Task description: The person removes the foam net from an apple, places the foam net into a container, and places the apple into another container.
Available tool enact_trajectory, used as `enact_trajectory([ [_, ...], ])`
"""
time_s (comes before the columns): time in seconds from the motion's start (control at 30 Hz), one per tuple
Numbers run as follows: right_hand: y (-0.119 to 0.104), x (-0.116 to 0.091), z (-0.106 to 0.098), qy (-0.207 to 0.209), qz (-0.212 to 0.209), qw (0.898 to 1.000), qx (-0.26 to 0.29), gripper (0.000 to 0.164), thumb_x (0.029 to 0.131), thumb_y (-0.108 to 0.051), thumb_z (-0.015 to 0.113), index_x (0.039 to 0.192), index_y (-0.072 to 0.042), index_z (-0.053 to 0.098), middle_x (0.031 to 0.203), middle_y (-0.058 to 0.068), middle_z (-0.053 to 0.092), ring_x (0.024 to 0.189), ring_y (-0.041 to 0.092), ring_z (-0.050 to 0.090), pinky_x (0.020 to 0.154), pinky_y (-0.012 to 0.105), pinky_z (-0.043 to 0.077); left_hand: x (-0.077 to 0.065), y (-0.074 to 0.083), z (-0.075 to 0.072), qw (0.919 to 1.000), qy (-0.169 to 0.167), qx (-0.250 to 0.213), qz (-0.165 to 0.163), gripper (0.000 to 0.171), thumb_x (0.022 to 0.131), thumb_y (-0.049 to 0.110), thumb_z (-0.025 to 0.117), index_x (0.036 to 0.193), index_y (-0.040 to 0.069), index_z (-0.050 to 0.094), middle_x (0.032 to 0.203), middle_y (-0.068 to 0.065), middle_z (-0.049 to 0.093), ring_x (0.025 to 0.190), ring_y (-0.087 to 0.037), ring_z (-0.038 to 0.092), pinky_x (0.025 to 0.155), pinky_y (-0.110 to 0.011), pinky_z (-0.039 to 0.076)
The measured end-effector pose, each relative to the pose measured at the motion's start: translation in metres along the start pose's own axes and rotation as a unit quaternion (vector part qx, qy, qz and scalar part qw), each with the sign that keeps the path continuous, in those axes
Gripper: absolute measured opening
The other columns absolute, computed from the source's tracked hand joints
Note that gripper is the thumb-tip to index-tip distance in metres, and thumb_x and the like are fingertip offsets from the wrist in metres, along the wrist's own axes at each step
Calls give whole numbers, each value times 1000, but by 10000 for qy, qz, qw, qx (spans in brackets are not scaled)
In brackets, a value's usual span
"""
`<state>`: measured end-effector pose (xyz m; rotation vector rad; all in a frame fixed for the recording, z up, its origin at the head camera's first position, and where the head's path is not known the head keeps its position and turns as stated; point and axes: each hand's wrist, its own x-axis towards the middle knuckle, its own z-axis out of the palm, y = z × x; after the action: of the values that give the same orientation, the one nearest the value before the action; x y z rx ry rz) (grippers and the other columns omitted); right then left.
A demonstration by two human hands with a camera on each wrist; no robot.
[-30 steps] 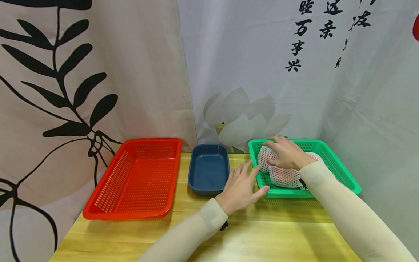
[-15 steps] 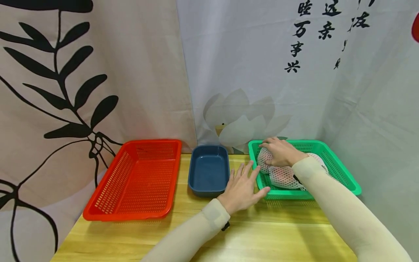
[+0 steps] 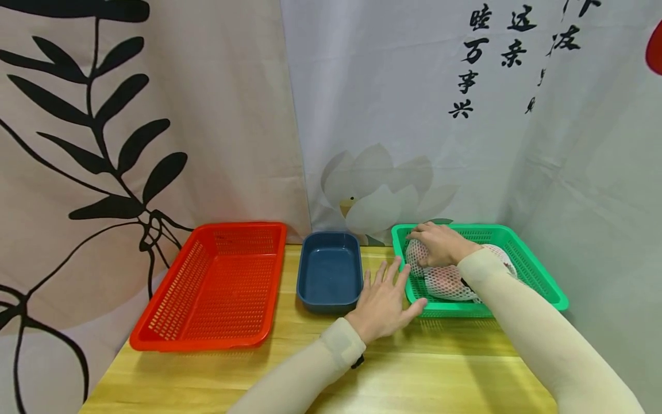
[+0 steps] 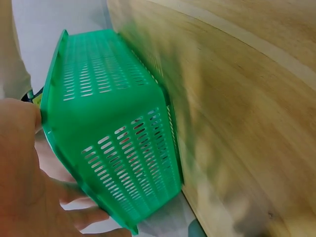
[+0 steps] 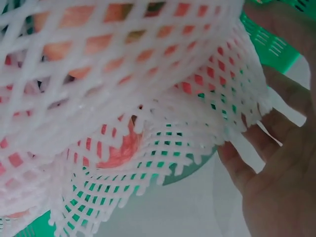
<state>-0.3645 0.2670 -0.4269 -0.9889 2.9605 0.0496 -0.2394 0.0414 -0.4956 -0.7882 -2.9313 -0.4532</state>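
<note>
Inside the green basket [image 3: 538,276] at the right lie several red-orange fruits in white foam nets [image 3: 449,283]. My right hand [image 3: 443,244] curls over the leftmost netted fruit [image 3: 415,257], thumb on the near side and fingers on the far side. Up close in the right wrist view, the fingers meet the frayed edge of a foam net [image 5: 163,143], and red flesh tones show through the mesh. My left hand [image 3: 383,302] spreads its fingers beside the basket's near left corner. The left wrist view has that hand [image 4: 34,182] along the green rim, holding nothing.
On the left of the wooden table [image 3: 414,374] stands a red perforated basket [image 3: 230,299] with nothing in it. A dark blue dish [image 3: 331,270] sits between the two baskets. Printed curtains [image 3: 233,115] hang right behind and along the right side.
My right hand has lowered slightly and moved a little left, its fingers closing in around the leftmost netted fruit. The left hand has barely moved.
</note>
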Motion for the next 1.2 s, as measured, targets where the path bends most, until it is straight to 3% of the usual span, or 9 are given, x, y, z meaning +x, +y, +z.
enact_trajectory([
  [0.2,2,4,6,-203,14,9998,-39,71,95,-28,99,157,-8,71,163,23,66,153,54,61,120,76,56,2,0,1,10000,36,68,4,91,117,80,33,187,23,26,198,-5,17,180,-42,32,139,-76,35],
  [0.37,3,5,10,-350,-8,9993,-139,67,96,-26,99,156,-12,73,156,19,69,145,50,67,115,72,60,3,0,3,10000,60,79,-9,92,116,82,33,188,24,25,198,-5,17,179,-41,33,139,-76,34],
  [0.63,1,9,17,-505,153,9984,-217,73,93,-25,101,159,-13,71,148,17,70,137,47,71,115,73,58,5,-1,4,9999,145,45,-3,91,116,82,35,187,25,27,197,-5,20,180,-40,32,138,-77,35],
  [0.97,-12,12,22,-736,775,9939,-276,81,91,-26,102,162,-11,67,155,30,61,132,59,69,108,73,63,4,-1,5,9999,113,57,-37,92,115,81,36,187,26,25,197,-4,20,182,-39,28,139,-78,34],
  [1.2,-17,14,26,-1020,1195,9875,-147,87,90,-23,103,166,-12,62,169,40,51,143,68,62,114,79,58,1,1,2,10000,18,45,-47,93,115,82,33,188,24,25,198,-5,19,182,-40,27,139,-78,32],
])
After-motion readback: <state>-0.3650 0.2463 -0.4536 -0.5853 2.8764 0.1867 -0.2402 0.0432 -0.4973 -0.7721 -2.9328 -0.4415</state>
